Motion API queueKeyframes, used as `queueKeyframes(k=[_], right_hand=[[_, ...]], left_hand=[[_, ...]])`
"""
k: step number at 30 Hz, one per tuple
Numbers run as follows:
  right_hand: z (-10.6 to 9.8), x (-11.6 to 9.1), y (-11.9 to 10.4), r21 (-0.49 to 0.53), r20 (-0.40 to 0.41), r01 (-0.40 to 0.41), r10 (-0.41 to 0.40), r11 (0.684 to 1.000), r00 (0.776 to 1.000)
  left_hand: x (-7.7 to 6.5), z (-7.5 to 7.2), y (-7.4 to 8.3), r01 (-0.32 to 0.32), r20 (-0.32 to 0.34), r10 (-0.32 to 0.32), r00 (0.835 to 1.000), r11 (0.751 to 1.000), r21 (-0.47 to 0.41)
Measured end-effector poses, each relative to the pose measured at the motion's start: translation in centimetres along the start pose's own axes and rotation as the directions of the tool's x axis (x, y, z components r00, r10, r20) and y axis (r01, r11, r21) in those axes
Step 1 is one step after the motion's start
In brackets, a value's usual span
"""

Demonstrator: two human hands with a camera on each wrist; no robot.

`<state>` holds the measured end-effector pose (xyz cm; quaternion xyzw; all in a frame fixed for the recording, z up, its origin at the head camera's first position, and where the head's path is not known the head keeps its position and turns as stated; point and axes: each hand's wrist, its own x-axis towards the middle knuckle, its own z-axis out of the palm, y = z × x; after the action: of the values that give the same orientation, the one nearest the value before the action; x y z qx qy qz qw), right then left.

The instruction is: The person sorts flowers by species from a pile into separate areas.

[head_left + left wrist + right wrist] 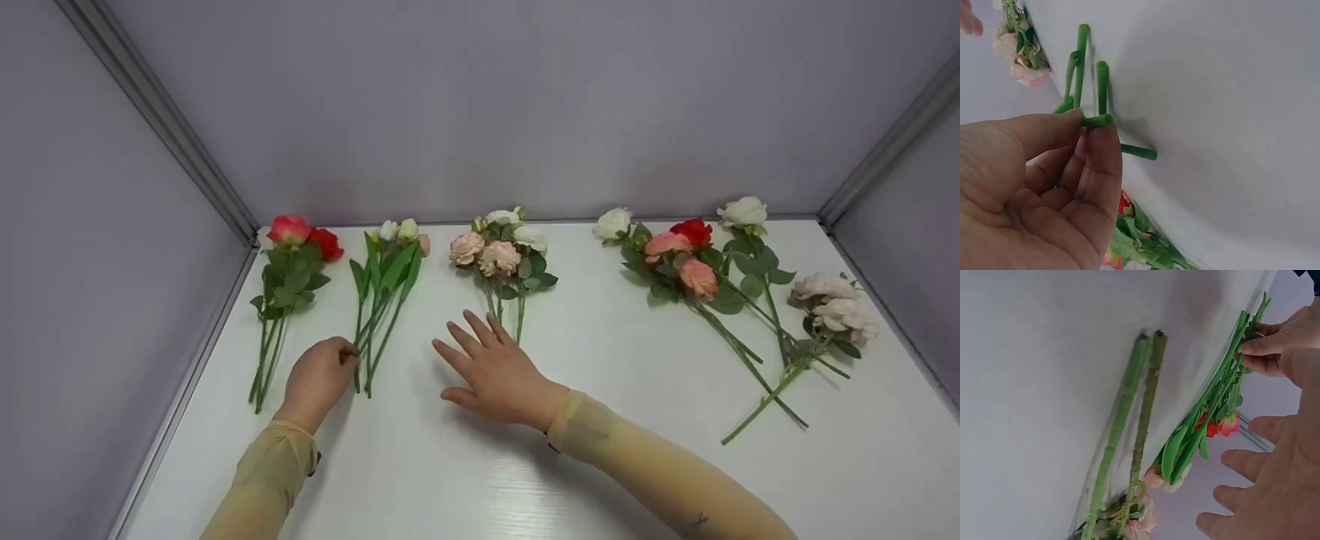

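Left of the middle of the white table lies a bunch of tulips with long green leaves, heads toward the back wall. My left hand pinches one tulip stem near its cut end, between thumb and forefinger. Other green stem ends stick out around those fingertips. With fingers spread and straight, my right hand is palm down over the table, holding nothing. It partly hides the stems of the pale pink and white flowers in the head view.
Red and pink flowers lie at the left beside the tulips. On the right, several red, coral and white flowers have crossing stems, with pale pink flowers near the right edge. A grey back wall and side panels enclose the table.
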<state>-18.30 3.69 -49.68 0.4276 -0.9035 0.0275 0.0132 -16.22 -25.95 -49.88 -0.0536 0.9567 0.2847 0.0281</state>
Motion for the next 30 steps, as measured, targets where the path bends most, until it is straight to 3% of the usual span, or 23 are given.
queueKeyframes(k=[6,11,16,19,21,24,27,30], right_hand=[[0.0,-1.2,1.4,0.036,0.006,-0.039,0.039,0.999,0.999],[-0.5,-2.4,3.4,0.061,-0.013,-0.091,0.092,0.994,0.996],[-1.2,-4.8,7.0,0.106,-0.087,-0.184,0.193,0.977,0.977],[-1.6,-6.7,9.8,0.163,-0.149,-0.26,0.285,0.952,0.947],[-1.8,-8.2,12.0,0.213,-0.179,-0.314,0.353,0.925,0.918],[-2.4,-10.6,15.2,0.302,-0.225,-0.401,0.473,0.865,0.852],[-3.1,-13.2,18.7,0.359,-0.261,-0.472,0.572,0.805,0.777],[-3.7,-16.1,21.8,0.38,-0.264,-0.537,0.644,0.753,0.718]], left_hand=[[0.4,0.1,-0.1,0.023,0.024,-0.023,0.999,0.999,-0.03],[0.3,-0.1,0.4,0.025,0.017,-0.025,1.0,1.0,0.002],[-0.2,0.3,2.5,-0.093,-0.05,0.098,0.994,0.992,0.082],[-0.7,1.1,4.8,-0.213,-0.065,0.223,0.973,0.969,0.123],[-1.3,1.9,6.8,-0.302,-0.054,0.314,0.948,0.939,0.167],[-2.4,3.3,10.0,-0.444,0.025,0.452,0.892,0.864,0.236],[-3.6,5.2,13.2,-0.589,0.136,0.575,0.807,0.765,0.26],[-4.9,7.4,16.4,-0.71,0.247,0.666,0.704,0.657,0.253]])
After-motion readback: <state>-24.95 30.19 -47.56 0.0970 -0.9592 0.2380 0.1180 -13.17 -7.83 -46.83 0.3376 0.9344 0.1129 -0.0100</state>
